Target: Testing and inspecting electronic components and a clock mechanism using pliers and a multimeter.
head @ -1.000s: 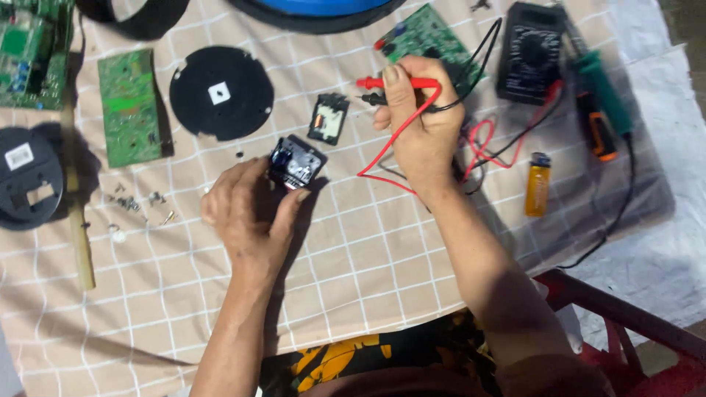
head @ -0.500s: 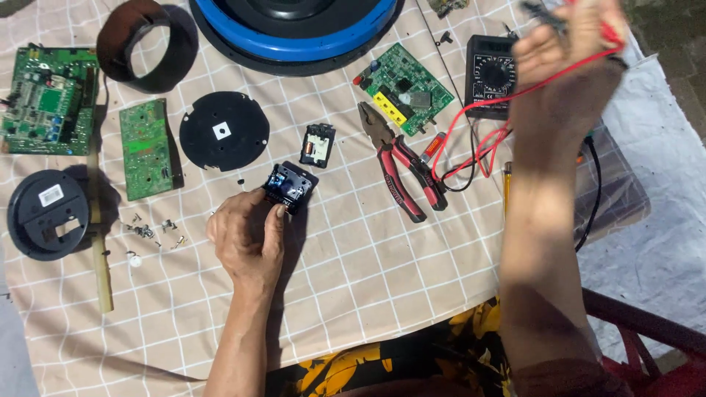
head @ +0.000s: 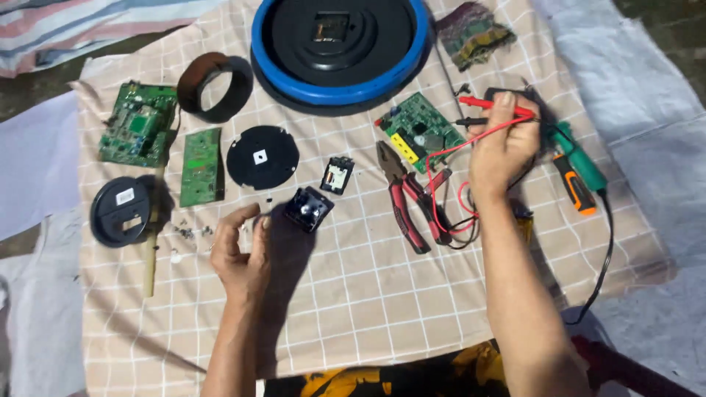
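1. The left hand [head: 239,254] is in the lower left-centre of the frame, above the checked cloth [head: 353,294]. Its fingers are half curled and it holds nothing; the thumb and fingertips point toward the small black module [head: 307,208].
2. The module lies just to the upper right of the left hand, very near the fingertips; I cannot tell if they touch it. Its long axis runs diagonally, from lower left to upper right.
3. The right hand [head: 500,147] is in the upper right of the frame, closed around a red probe [head: 489,105] and a black probe [head: 471,121], both pointing left toward the green board [head: 419,132]. Red wire [head: 441,184] hangs down from this hand.
4. The left hand is clearly nearer to the module; the right hand is well apart from it, beyond the red pliers [head: 408,202].
5. A second small black part [head: 337,174] lies just above the module, beside the black disc [head: 262,156].
6. A green-and-orange tool [head: 577,165] lies right of the right hand.
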